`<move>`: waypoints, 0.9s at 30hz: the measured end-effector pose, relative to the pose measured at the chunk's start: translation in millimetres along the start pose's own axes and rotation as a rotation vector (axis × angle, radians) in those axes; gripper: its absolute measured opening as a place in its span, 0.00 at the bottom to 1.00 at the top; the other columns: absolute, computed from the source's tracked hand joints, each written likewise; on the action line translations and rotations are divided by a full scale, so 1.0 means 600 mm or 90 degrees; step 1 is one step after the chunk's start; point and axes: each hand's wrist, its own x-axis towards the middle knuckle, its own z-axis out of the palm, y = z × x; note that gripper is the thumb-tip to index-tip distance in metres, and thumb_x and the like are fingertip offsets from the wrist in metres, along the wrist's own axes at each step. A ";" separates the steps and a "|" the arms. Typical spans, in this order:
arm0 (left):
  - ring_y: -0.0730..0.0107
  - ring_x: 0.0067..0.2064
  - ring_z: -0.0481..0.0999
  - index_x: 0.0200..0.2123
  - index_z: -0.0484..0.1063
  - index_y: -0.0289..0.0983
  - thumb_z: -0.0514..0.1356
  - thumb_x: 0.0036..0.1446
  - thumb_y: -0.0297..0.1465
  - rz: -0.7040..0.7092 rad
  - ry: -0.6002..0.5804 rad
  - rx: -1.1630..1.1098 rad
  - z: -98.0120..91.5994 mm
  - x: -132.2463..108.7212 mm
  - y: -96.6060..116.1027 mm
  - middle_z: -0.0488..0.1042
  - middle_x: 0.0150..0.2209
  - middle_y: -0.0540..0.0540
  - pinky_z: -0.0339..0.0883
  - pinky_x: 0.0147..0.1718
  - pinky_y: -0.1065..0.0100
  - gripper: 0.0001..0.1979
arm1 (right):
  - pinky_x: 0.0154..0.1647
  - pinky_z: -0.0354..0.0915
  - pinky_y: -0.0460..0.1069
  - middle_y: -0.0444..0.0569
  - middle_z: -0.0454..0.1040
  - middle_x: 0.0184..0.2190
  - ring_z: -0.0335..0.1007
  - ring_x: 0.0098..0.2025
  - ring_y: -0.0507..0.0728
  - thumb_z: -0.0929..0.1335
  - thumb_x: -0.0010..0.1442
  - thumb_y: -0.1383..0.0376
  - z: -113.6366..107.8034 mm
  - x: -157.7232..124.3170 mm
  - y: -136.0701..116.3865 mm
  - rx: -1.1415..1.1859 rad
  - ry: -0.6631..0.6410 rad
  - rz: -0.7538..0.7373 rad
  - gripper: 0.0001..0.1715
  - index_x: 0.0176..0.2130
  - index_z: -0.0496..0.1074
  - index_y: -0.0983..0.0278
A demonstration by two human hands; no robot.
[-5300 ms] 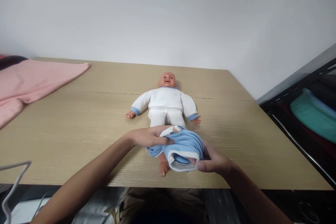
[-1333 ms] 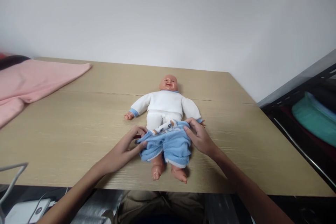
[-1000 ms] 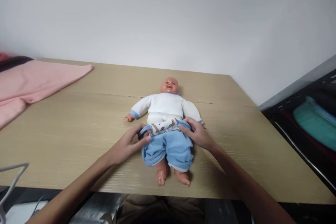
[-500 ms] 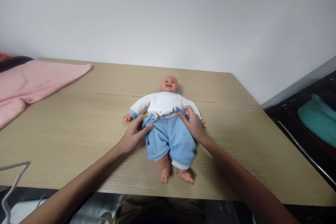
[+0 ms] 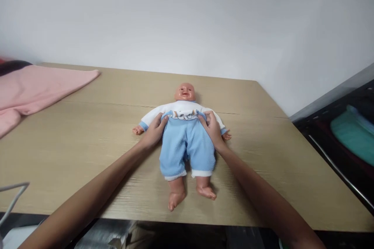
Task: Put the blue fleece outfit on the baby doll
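Observation:
A baby doll (image 5: 185, 92) lies on its back on the wooden table, head toward the wall and bare feet toward me. It wears a white long-sleeved top (image 5: 184, 106) with blue cuffs, and light blue pants (image 5: 187, 144) with white leg hems. My left hand (image 5: 156, 130) pinches the waistband at the doll's side on the left. On the other side my right hand (image 5: 212, 128) grips the waistband between thumb and fingers. A printed strip of the top's lower edge bunches between my hands at the waist.
A pink cloth (image 5: 43, 85) lies on the table (image 5: 117, 155) at the left. A white cable (image 5: 17, 198) loops over the near left edge. To the right, a dark rack (image 5: 330, 144) holds green fabric (image 5: 355, 134). The wall (image 5: 175, 19) stands behind the table.
Both hands have pulled the waistband up toward the doll's chest. The pants now sit higher and smoother, the legs show more below the hems, and the feet have shifted apart.

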 end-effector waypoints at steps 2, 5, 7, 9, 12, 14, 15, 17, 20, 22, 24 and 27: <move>0.57 0.48 0.74 0.48 0.72 0.41 0.59 0.72 0.59 0.002 -0.001 -0.024 0.004 0.006 -0.005 0.76 0.46 0.45 0.68 0.51 0.63 0.26 | 0.46 0.68 0.52 0.46 0.72 0.37 0.70 0.41 0.60 0.68 0.68 0.35 0.002 0.010 0.008 0.035 -0.033 0.006 0.29 0.44 0.67 0.56; 0.60 0.43 0.72 0.47 0.72 0.40 0.60 0.72 0.57 0.004 -0.015 -0.023 0.002 -0.006 -0.005 0.74 0.42 0.48 0.68 0.46 0.63 0.25 | 0.51 0.70 0.52 0.48 0.76 0.41 0.73 0.45 0.61 0.69 0.68 0.36 -0.005 0.007 0.006 0.066 -0.089 0.008 0.29 0.44 0.71 0.58; 0.60 0.43 0.70 0.44 0.72 0.41 0.63 0.72 0.55 0.038 -0.006 0.052 -0.004 -0.018 0.002 0.71 0.40 0.49 0.66 0.46 0.62 0.23 | 0.52 0.70 0.53 0.48 0.77 0.41 0.73 0.46 0.61 0.70 0.69 0.38 -0.017 -0.002 -0.003 0.069 -0.120 0.005 0.27 0.44 0.74 0.59; 0.56 0.48 0.70 0.42 0.72 0.42 0.65 0.71 0.53 0.104 0.022 0.149 -0.010 -0.025 0.010 0.72 0.43 0.47 0.65 0.52 0.59 0.20 | 0.53 0.69 0.54 0.48 0.76 0.39 0.72 0.45 0.61 0.72 0.69 0.41 -0.028 -0.009 -0.017 0.060 -0.131 -0.007 0.24 0.41 0.76 0.59; 0.57 0.50 0.71 0.44 0.71 0.42 0.63 0.73 0.51 0.142 0.015 0.152 -0.014 -0.014 0.018 0.73 0.45 0.46 0.65 0.53 0.59 0.18 | 0.56 0.67 0.55 0.48 0.75 0.41 0.70 0.46 0.62 0.74 0.69 0.45 -0.037 -0.004 -0.034 0.039 -0.110 -0.050 0.20 0.39 0.76 0.58; 0.62 0.41 0.69 0.45 0.69 0.43 0.61 0.74 0.53 0.081 -0.016 0.077 -0.011 0.004 0.017 0.70 0.39 0.50 0.65 0.43 0.63 0.19 | 0.53 0.68 0.54 0.47 0.74 0.39 0.70 0.44 0.61 0.73 0.70 0.44 -0.035 0.010 -0.038 0.027 -0.107 -0.048 0.20 0.42 0.76 0.57; 0.64 0.36 0.67 0.46 0.68 0.43 0.60 0.74 0.55 0.042 -0.026 0.044 -0.009 0.014 0.015 0.67 0.35 0.52 0.63 0.38 0.65 0.21 | 0.51 0.68 0.54 0.46 0.74 0.38 0.69 0.41 0.60 0.72 0.71 0.43 -0.031 0.019 -0.036 0.024 -0.109 -0.027 0.21 0.43 0.75 0.57; 0.66 0.34 0.65 0.47 0.67 0.43 0.62 0.72 0.56 -0.008 -0.027 -0.007 -0.004 0.032 0.011 0.66 0.33 0.54 0.61 0.35 0.66 0.23 | 0.48 0.68 0.54 0.44 0.73 0.34 0.68 0.39 0.60 0.72 0.69 0.39 -0.023 0.036 -0.029 0.031 -0.112 0.031 0.25 0.42 0.75 0.57; 0.62 0.41 0.73 0.47 0.71 0.40 0.64 0.70 0.56 -0.019 -0.030 -0.011 -0.001 0.041 0.005 0.74 0.40 0.50 0.67 0.42 0.65 0.24 | 0.52 0.70 0.56 0.47 0.78 0.36 0.73 0.43 0.63 0.74 0.64 0.36 -0.018 0.045 -0.011 0.063 -0.120 0.083 0.29 0.39 0.76 0.59; 0.55 0.49 0.77 0.48 0.76 0.39 0.64 0.70 0.56 -0.022 -0.045 0.025 -0.003 0.030 0.003 0.80 0.46 0.45 0.70 0.51 0.61 0.25 | 0.58 0.71 0.58 0.49 0.82 0.39 0.76 0.48 0.65 0.75 0.62 0.36 -0.024 0.035 0.000 0.085 -0.136 0.104 0.30 0.38 0.79 0.59; 0.47 0.58 0.78 0.52 0.79 0.40 0.64 0.71 0.55 -0.029 -0.062 0.043 -0.007 0.012 0.000 0.82 0.52 0.42 0.69 0.60 0.56 0.25 | 0.64 0.70 0.61 0.50 0.84 0.41 0.77 0.52 0.68 0.77 0.60 0.36 -0.034 0.017 0.007 0.110 -0.144 0.133 0.30 0.38 0.81 0.59; 0.40 0.69 0.73 0.54 0.82 0.42 0.65 0.70 0.54 -0.054 -0.058 0.004 -0.012 -0.015 -0.007 0.82 0.60 0.42 0.63 0.70 0.50 0.24 | 0.68 0.71 0.64 0.52 0.87 0.44 0.80 0.54 0.69 0.75 0.60 0.35 -0.045 -0.012 0.010 0.164 -0.153 0.176 0.32 0.41 0.84 0.59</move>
